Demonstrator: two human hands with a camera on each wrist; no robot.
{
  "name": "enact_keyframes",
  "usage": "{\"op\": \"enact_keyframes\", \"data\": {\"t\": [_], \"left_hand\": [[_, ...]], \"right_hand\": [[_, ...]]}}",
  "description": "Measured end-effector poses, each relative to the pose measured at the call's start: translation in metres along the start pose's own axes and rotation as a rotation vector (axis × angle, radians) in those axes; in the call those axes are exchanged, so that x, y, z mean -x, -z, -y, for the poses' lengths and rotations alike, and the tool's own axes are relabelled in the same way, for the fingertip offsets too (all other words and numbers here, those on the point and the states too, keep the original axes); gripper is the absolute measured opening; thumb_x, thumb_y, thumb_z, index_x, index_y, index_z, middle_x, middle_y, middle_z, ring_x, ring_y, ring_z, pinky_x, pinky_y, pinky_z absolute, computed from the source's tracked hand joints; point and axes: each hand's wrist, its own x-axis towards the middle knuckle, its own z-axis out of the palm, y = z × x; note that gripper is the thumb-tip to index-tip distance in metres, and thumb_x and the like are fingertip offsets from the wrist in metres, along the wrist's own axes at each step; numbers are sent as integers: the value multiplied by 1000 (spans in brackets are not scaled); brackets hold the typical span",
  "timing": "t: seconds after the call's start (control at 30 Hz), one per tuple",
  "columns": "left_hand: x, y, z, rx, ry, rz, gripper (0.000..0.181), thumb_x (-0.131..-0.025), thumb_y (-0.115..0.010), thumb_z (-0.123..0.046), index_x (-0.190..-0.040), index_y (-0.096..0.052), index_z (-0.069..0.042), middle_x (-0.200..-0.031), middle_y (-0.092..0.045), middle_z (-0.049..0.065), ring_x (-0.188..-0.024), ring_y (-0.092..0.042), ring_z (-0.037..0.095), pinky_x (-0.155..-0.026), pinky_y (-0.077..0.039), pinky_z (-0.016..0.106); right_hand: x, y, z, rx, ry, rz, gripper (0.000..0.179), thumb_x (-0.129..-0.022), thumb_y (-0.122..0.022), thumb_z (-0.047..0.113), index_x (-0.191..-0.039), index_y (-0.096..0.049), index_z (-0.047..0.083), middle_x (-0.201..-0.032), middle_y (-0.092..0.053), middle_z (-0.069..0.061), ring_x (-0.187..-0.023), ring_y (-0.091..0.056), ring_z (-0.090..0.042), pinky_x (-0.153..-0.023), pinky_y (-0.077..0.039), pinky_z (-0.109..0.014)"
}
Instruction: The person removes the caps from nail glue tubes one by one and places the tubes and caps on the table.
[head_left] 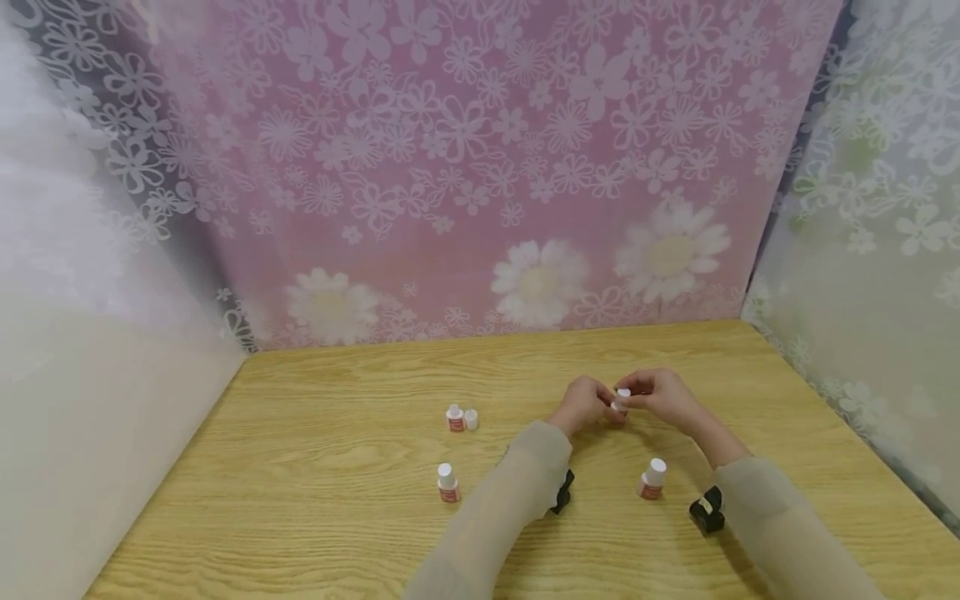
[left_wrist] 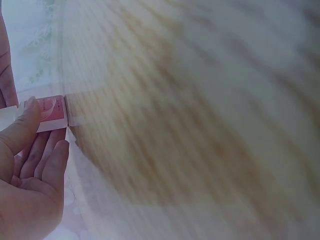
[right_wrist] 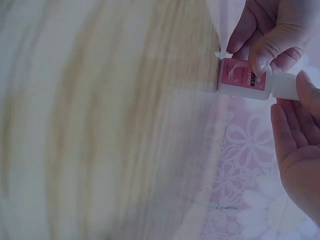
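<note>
A small white glue bottle (right_wrist: 245, 80) with a pink label is held between both hands. My left hand (head_left: 585, 406) pinches its body, the thumb lying across the label in the left wrist view. My right hand (head_left: 666, 397) pinches the white cap (right_wrist: 285, 86) between thumb and fingers. The cap is at the bottle's neck. In the head view the bottle stands upright at the wood-grain table, partly hidden by the fingers. Just in front of the right hand stands another capped bottle (head_left: 652, 480).
Further left is an uncapped bottle (head_left: 455, 419) with a loose white cap (head_left: 472, 419) right beside it. A capped bottle (head_left: 447, 483) stands nearer, left of the left sleeve. Black devices (head_left: 707, 511) sit under the wrists. Flower-patterned curtains (head_left: 480, 167) bound the table (head_left: 337, 517).
</note>
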Motion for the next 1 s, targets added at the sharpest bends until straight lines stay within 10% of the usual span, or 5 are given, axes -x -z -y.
{"op": "enact_keyframes", "data": {"t": [0.5,1.0], "left_hand": [[4,2,-3,-34,-14,-6,10,-67,-78,-12,-68,-71,-5,-62,-62,-4,-56,-43,5,-49,-37,20],[3,1,-4,-44,4,-2,12,-67,-78,-11,-63,-68,-5,-57,-58,-4,-51,-41,7,-47,-35,20]], "right_hand": [[2,-7,6,150,-7,-120,29,-76,-70,24,-89,-58,1,-84,-60,-7,-81,-57,-26,-63,-46,-35],[2,-3,4,91,12,-73,27,-80,-67,18,-97,-61,-2,-87,-61,-8,-85,-57,-27,-65,-47,-34]]}}
